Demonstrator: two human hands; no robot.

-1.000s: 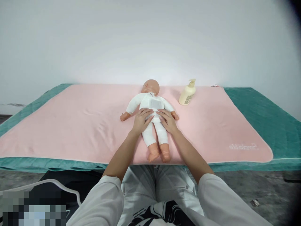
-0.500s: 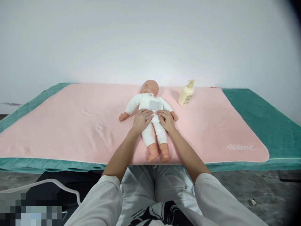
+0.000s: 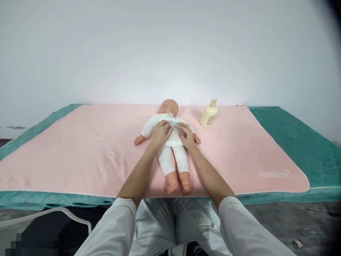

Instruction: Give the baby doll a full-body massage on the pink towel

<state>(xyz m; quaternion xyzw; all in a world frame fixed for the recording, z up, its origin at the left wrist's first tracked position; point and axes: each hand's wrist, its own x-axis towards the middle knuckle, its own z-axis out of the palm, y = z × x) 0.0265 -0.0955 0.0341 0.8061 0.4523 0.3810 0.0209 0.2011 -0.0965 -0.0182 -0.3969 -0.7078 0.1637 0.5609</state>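
A baby doll (image 3: 173, 140) with a white cloth body lies on the pink mat (image 3: 93, 149), its head (image 3: 169, 106) turned away from me and its feet towards me. My left hand (image 3: 161, 134) lies on the left side of its torso, fingers stretched out. On the torso's right side rests my right hand (image 3: 187, 136), fingers extended as well. A grey patch (image 3: 173, 124) on the torso shows between my hands, partly covered by the fingertips. Neither hand grips anything.
A cream pump bottle (image 3: 209, 114) stands upright on the mat, right of the doll. Green bedding (image 3: 298, 142) shows beneath the mat's edges. A white wall (image 3: 170, 49) rises behind, and a white tube (image 3: 61, 210) curves at the lower left.
Both hands have slid up the doll's torso from its lower belly towards its chest, now partly covering the grey patch. The camera has tilted slightly up.
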